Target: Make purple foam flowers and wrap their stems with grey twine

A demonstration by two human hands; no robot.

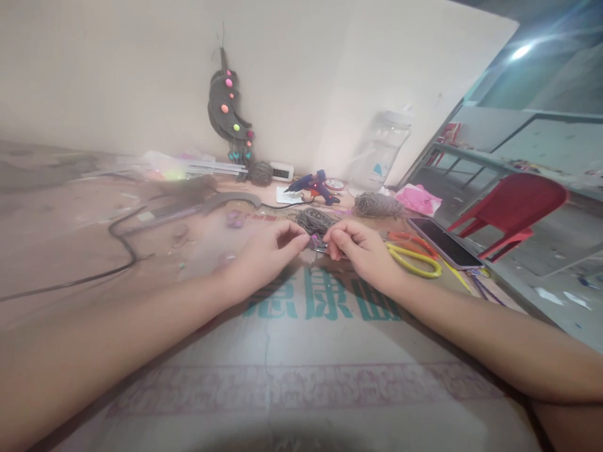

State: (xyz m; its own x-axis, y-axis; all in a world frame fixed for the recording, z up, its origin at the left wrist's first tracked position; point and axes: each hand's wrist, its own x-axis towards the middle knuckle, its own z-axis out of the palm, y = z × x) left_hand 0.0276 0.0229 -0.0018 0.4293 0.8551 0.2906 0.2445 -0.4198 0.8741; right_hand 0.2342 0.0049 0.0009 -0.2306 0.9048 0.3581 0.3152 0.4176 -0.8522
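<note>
Over the middle of the tabletop, my left hand [281, 243] and my right hand [354, 243] face each other, fingertips a small gap apart. My left thumb and forefinger are pinched at a tiny pink-purple piece [314, 239]. The fingers of my right hand are closed too; what they hold is too small to make out. A thin shiny bit [321, 248] shows between the hands. Just behind them lies a loose bundle of grey yarn [315, 220]. Yellow scissor-like loop handles [415, 261] and an orange loop [414, 237] lie right of my right hand.
Behind stand a blue glue gun [316, 185], a clear bottle [380, 150], a yarn skein [377, 204] and a grey yarn ball [261, 172]. A dark moon-shaped ornament [226, 103] hangs on the wall. A phone [445, 242] lies right; a black cable [125, 242] crosses the left.
</note>
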